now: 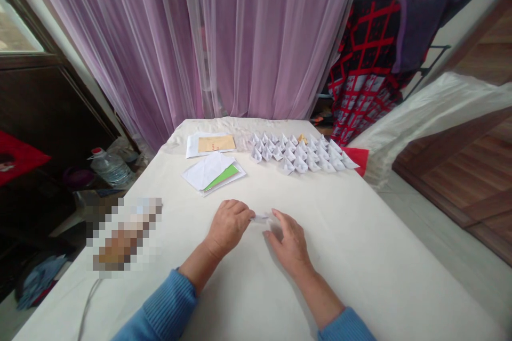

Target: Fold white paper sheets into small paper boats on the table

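Observation:
Over the middle of the white-covered table (pixel 360 256), my left hand (pixel 230 224) pinches the left end of a small folded piece of white paper (pixel 261 218). My right hand (pixel 291 241) is at the paper's other side, with thumb and forefinger apart around its right end; contact there is too fine to make out. Beyond my hands stand several rows of small white folded paper boats (pixel 300 164), with one yellow boat (pixel 303 139) at the back. Left of them lie white sheets (pixel 208 168) with a green sheet (pixel 221 178) partly under them.
A brown envelope (pixel 216 143) lies on white paper at the back left. A blurred-out object with a cable (pixel 88 303) is at the left edge. Purple curtains (pixel 260 37) hang behind the table; a water bottle (pixel 112 168) stands left, and a red item (pixel 358 160) is at the right.

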The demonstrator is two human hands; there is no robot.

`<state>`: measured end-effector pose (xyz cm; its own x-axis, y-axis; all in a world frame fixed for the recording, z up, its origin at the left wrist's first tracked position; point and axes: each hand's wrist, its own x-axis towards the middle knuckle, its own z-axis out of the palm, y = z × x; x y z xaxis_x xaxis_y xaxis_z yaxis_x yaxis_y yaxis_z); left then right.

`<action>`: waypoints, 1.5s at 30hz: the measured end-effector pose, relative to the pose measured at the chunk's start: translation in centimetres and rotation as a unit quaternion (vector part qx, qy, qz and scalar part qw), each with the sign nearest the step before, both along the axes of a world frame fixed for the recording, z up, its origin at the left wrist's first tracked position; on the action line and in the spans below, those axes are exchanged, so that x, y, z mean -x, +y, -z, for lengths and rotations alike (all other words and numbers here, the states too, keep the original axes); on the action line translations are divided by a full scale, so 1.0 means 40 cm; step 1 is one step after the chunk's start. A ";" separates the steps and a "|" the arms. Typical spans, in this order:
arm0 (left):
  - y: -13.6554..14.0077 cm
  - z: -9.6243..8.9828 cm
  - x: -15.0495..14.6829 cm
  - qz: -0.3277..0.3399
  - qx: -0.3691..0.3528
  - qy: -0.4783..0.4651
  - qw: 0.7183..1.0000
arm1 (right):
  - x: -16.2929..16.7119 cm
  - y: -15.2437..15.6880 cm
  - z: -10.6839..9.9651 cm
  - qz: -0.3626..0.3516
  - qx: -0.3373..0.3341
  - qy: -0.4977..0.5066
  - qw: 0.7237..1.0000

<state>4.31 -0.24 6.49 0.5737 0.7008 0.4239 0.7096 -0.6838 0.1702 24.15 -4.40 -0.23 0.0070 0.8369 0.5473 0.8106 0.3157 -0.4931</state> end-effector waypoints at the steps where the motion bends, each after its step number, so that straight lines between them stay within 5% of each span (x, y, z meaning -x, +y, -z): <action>1: 0.000 0.013 0.003 0.015 -0.025 0.007 1.000 | 0.000 -0.001 -0.002 -0.005 0.001 -0.004 1.000; 7: -0.014 0.070 0.033 0.042 -0.014 0.059 0.997 | 0.007 -0.010 -0.018 -0.027 0.024 -0.060 0.998; 17: -0.031 0.057 0.066 0.026 0.057 0.104 0.993 | -0.012 -0.001 -0.057 -0.128 0.084 -0.110 0.982; 23: -0.026 0.064 0.064 -0.016 0.071 0.073 0.995 | -0.013 0.005 -0.049 -0.126 0.084 -0.096 0.984; 32: -0.033 0.074 0.082 0.005 0.077 0.067 0.995 | -0.004 0.024 -0.041 -0.145 0.054 -0.090 0.984; 45: -0.079 0.016 0.088 0.051 0.169 0.098 0.979 | 0.000 0.047 -0.046 -0.141 0.106 -0.069 0.982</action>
